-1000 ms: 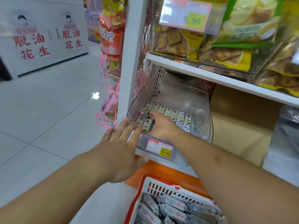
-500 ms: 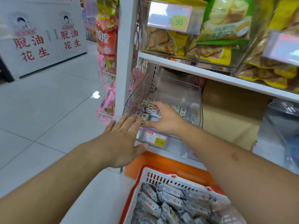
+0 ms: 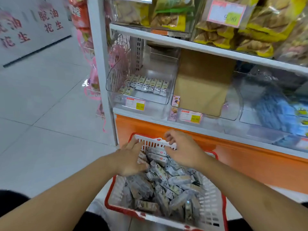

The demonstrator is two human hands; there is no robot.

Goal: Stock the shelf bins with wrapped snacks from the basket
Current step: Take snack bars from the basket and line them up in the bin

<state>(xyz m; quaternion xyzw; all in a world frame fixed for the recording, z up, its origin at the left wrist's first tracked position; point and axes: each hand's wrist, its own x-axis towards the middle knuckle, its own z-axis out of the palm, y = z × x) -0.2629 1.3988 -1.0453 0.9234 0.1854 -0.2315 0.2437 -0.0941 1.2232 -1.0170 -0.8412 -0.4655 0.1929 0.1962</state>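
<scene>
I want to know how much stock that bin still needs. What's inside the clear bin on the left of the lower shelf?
The clear bin holds one row of wrapped snacks standing across its floor, plus two in front at the left. The rest is bare. Nothing covers its contents.

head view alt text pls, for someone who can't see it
Both hands, left hand and right hand, reach into a red and white basket full of wrapped snacks on the floor by a shop shelf. Above, a clear bin holds one row of snacks; its price tag faces out.
</scene>
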